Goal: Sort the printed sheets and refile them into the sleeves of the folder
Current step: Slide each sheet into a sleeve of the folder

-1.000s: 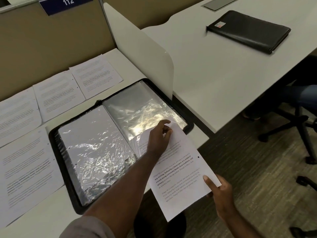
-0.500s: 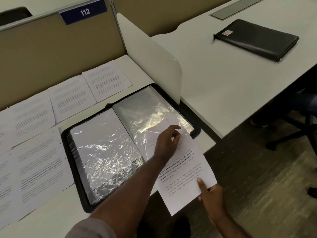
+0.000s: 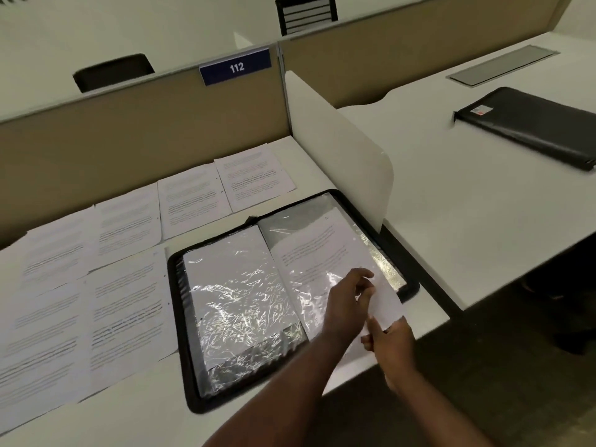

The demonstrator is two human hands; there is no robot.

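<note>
Printed sheet (image 3: 325, 250), mostly inside folder (image 3: 409, 290) right sleeve (image 3: 385, 269); left hand (image 3: 346, 306) pinched the mouth open, right hand (image 3: 392, 345) gripped sheet's tail to feed it.

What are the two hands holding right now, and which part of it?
Both hold the printed sheet going into the folder's right sleeve: the left hand and the right hand grip its near corner, still outside the sleeve.

The printed sheet (image 3: 322, 250) now lies almost fully inside the right-hand sleeve (image 3: 325, 285) of the open folder (image 3: 180, 317), no longer overhanging the table edge; the left hand (image 3: 348, 301) and right hand (image 3: 392, 343) have closed in on its near corner.
</note>
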